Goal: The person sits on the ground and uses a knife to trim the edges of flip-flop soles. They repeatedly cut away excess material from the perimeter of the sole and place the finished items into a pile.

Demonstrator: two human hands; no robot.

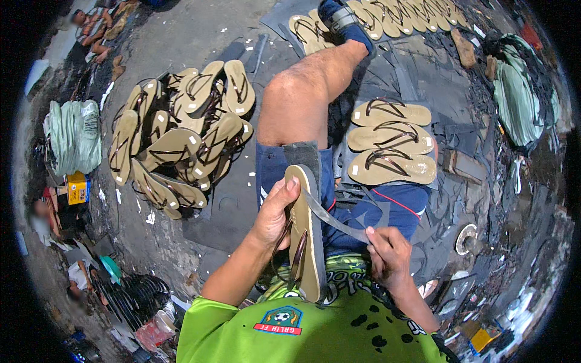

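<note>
While the left hand (270, 213) grips the tan sandal (309, 245), seemingly to steady it, the right hand (391, 256) pinches a grey strip (332, 223), apparently to guide it.

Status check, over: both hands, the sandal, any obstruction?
Left grip closed around sandal. Right grip pinching grey strip, which reaches the sandal. Nothing else visible between the two grips.
</note>
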